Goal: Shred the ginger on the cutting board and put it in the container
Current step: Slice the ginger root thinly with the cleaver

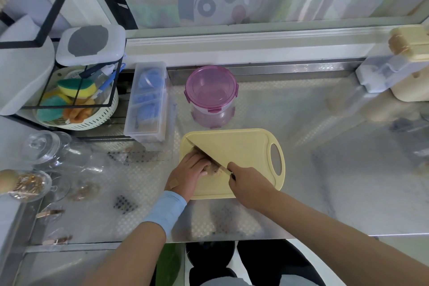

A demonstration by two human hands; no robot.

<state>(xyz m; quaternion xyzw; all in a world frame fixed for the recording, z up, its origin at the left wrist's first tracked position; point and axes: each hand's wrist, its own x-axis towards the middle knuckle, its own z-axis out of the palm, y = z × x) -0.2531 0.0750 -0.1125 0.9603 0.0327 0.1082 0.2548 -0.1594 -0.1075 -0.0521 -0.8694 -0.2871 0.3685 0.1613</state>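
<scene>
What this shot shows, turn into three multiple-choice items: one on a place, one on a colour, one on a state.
1. The container stands: A) on the cutting board B) beyond its far edge C) in the sponge basket.
2. The cutting board is: A) green B) white C) yellow.
3. The right hand: A) lies flat B) grips the knife C) lifts the container.
Key: B, it stands off the board, farther from the person; C, pale yellow surface; B, it curls round the handle.
</scene>
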